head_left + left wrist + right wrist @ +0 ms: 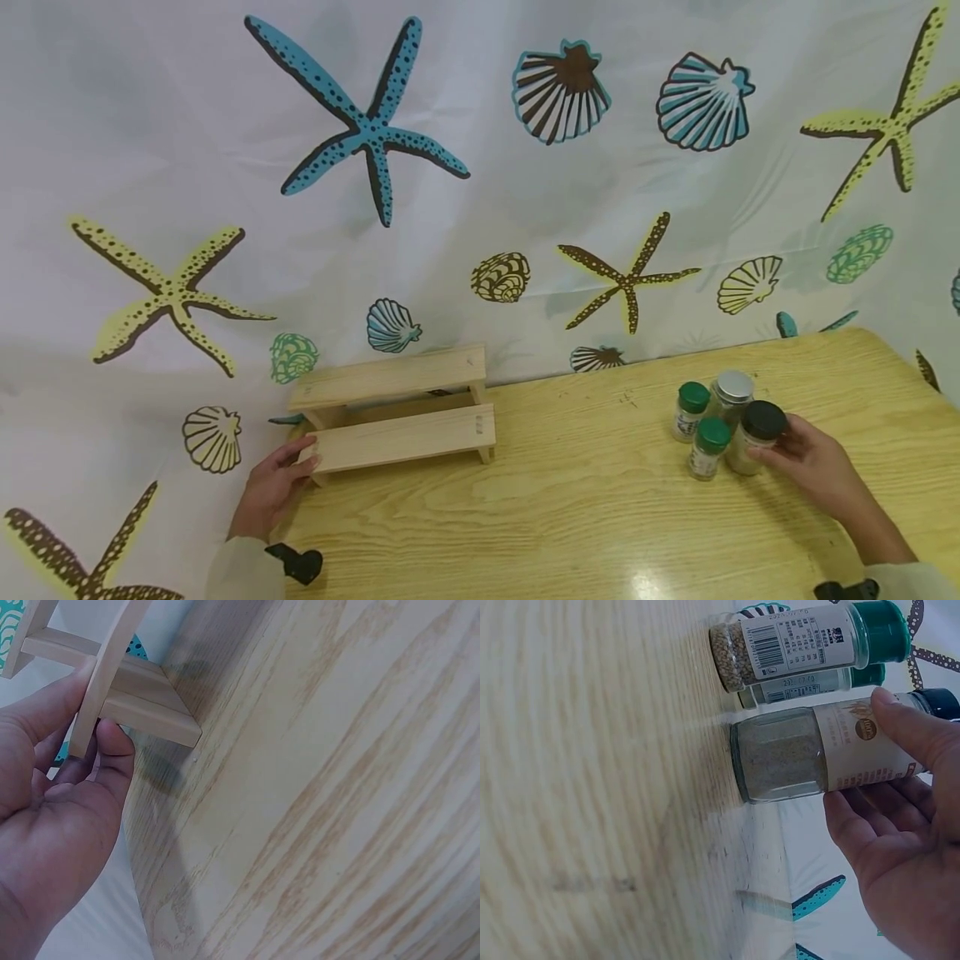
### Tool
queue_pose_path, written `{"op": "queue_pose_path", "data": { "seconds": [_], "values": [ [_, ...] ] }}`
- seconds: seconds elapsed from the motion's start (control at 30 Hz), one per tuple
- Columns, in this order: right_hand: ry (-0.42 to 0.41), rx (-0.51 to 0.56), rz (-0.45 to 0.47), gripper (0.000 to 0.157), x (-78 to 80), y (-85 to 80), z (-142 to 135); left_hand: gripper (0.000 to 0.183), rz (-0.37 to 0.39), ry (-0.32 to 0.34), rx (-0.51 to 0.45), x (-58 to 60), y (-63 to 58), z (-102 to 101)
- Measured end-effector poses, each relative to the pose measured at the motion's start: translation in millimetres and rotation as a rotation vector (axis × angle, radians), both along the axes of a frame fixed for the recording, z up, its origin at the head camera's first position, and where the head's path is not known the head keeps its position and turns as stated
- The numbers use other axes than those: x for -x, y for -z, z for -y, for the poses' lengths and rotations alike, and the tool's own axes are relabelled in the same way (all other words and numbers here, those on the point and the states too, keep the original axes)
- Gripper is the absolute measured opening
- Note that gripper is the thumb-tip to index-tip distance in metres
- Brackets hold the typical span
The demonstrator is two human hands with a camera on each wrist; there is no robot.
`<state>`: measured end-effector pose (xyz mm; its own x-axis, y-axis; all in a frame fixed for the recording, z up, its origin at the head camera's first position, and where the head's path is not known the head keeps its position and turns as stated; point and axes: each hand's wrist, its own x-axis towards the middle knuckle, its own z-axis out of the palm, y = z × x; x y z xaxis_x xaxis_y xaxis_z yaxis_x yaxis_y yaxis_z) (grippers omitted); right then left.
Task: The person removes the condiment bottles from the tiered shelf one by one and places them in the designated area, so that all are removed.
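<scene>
A two-step wooden rack (401, 437) stands against the patterned cloth at the left. My left hand (270, 487) grips the left end of its lower board (97, 690), thumb on top and fingers curled beneath. At the right, my right hand (821, 467) holds a black-lidded spice jar (763, 421) from its right side. In the right wrist view, thumb and fingers lie round the labelled upper part of this glass jar (780, 761), which stands upright on the table. Close beside it are two green-lidded spice jars (692, 408) and a silver-lidded jar (732, 392).
A wood-grain table (555, 500) carries everything. Behind it and along the left hangs a white cloth (465, 192) printed with starfish and shells. The table's back edge meets this cloth. A stretch of tabletop lies between the rack and the jars.
</scene>
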<state>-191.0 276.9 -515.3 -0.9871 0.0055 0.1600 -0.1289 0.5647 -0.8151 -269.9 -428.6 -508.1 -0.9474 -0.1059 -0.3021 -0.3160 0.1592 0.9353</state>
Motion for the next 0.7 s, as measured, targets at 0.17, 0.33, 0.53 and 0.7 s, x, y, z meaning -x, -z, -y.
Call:
{"op": "queue_pose_path", "data": {
  "seconds": [0.17, 0.33, 0.53, 0.7],
  "values": [
    [-0.004, -0.03, 0.009, 0.052, 2.5, -1.7, 4, 0.052, 0.021, -0.027, 0.008, -3.5, -1.6, 0],
    [-0.017, -0.036, 0.022, 0.051, 4.6, -4.5, 5, 0.053, 0.011, -0.034, 0.02, -2.6, -0.9, -1],
    [-0.077, -0.041, 0.068, 0.059, 5.2, -10.2, 1, 0.056, 0.01, 0.015, 0.205, 1.1, -5.0, -10],
    [-0.138, -0.134, 0.163, 0.078, 6.6, -23.0, -11, 0.049, -0.079, 0.047, 0.53, 2.5, -19.8, -22]
  ]
}}
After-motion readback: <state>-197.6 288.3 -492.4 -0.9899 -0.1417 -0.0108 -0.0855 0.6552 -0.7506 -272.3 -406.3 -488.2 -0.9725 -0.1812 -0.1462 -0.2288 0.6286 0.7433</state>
